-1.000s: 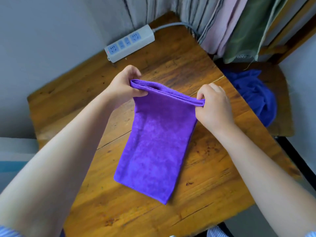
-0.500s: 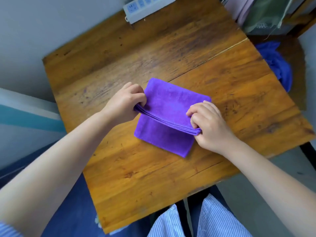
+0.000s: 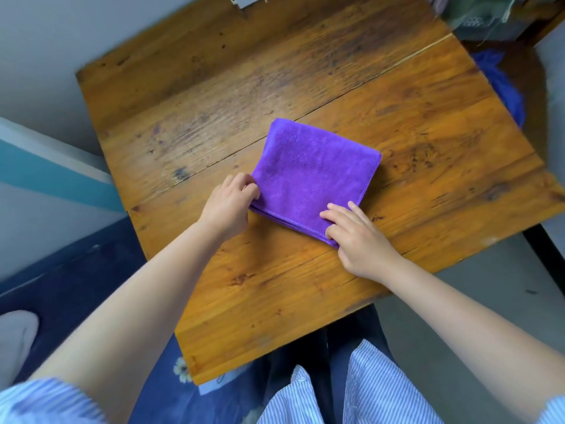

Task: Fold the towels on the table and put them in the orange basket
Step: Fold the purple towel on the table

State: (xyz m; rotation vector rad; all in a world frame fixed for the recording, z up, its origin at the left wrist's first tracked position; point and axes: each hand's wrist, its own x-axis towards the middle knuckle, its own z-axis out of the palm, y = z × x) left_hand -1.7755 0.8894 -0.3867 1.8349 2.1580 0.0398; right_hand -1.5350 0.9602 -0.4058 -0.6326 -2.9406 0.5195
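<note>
A purple towel (image 3: pixel 312 169) lies folded into a flat square near the middle of the wooden table (image 3: pixel 214 117). My left hand (image 3: pixel 227 206) pinches the towel's near left corner between thumb and fingers. At the near right corner my right hand (image 3: pixel 354 237) rests with fingers spread on top of the cloth, pressing it onto the table. No orange basket is in view.
A blue cloth (image 3: pixel 501 84) lies on a chair seat beyond the table's right edge. A power strip's end (image 3: pixel 244 0) shows at the far edge. Hanging fabrics (image 3: pixel 477 13) are at the top right. A wall runs along the left.
The towel hung long from both hands, then was folded toward me in half and laid flat. My right hand loosened from a pinch to fingers resting on top. The view tilted down.
</note>
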